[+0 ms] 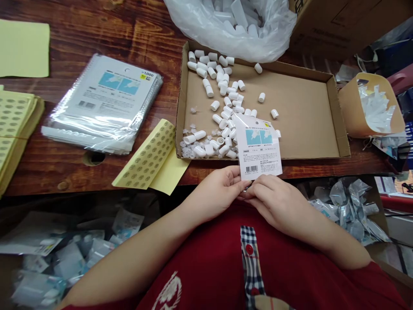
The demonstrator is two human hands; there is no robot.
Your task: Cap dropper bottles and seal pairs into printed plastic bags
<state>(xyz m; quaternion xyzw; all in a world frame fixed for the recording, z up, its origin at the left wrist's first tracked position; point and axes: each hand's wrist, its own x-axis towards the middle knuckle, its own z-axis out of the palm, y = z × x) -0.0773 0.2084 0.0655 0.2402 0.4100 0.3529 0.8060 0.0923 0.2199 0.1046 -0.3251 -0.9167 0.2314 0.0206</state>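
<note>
Packet (260, 146) with printed card and barcode, upright over the near edge of the surface (97, 30), at 6 o'clock of the cardboard tray (332, 86); bottom edge pinched in the grip of the left hand (214, 193) and of the right hand (277, 202), fingertips meeting beneath it; contents not readable. Loose white caps (222, 116) heaped in the tray's left half, plenty unpacked; thick stack of empty sleeves (103, 103) at 10 o'clock of the packet; filled packets (348, 206) piled low at 4 and 8 o'clock; by the look, much done and much left. Right half of the tray bare; sticker sheet (150, 155) overhanging the surface edge at 9 o'clock; torso close behind the hands.
</note>
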